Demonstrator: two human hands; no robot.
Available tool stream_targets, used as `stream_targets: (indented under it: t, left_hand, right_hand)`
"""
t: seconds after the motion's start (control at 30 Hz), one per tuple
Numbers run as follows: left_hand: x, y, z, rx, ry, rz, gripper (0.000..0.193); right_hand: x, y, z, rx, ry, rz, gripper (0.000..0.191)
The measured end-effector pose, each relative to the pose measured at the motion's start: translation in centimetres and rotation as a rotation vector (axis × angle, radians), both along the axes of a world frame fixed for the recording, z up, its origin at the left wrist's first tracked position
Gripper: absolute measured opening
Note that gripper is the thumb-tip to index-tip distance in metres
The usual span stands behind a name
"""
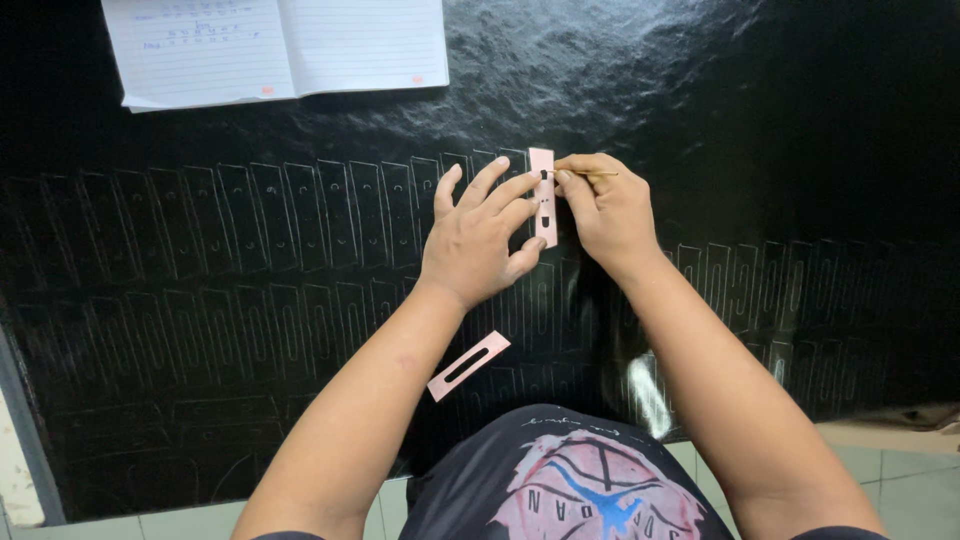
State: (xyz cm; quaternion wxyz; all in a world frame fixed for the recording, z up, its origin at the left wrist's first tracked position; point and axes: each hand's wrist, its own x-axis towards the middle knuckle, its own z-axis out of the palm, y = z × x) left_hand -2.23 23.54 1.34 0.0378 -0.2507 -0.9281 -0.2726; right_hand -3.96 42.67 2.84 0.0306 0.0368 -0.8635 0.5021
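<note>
Pink card template (542, 196) is lying upright near the middle of the black sheet (750, 120), the left hand (480, 235) pressing it flat with spread fingers. The right hand (605, 205) is pinching a thin marking stick (590, 172) against its top edge. A second pink slotted template (468, 365) is lying near the sheet's front edge; an open lined notebook (275, 48) is sitting at the far-left corner.

Bare forearms, black T-shirt (470, 490), round pink, white and blue chest print (600, 490)
</note>
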Motion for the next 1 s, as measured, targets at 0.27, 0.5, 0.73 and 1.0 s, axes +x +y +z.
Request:
stream_targets:
  t: [0.27, 0.5, 0.73, 1.0]
  left_hand:
    - [-0.2, -0.1, -0.4, -0.005, 0.016, 0.000, 0.043]
    - [-0.2, -0.2, -0.3, 0.012, -0.005, -0.008, 0.038]
    - [-0.2, -0.1, -0.3, 0.028, -0.001, -0.011, 0.036]
    - [-0.1, 0.3, -0.2, 0.041, -0.012, -0.012, 0.033]
  right_hand:
    - [0.0, -1.1, -0.1, 0.283, 0.226, 0.027, 0.008]
    - [-1.2, -0.1, 0.3, 0.192, 0.082, 0.102, 0.010]
    - [3.1, 0.7, 0.7, 0.134, -0.113, 0.070, 0.012]
    - [4.6, 0.8, 0.2, 0.099, -0.052, 0.074, 0.011]
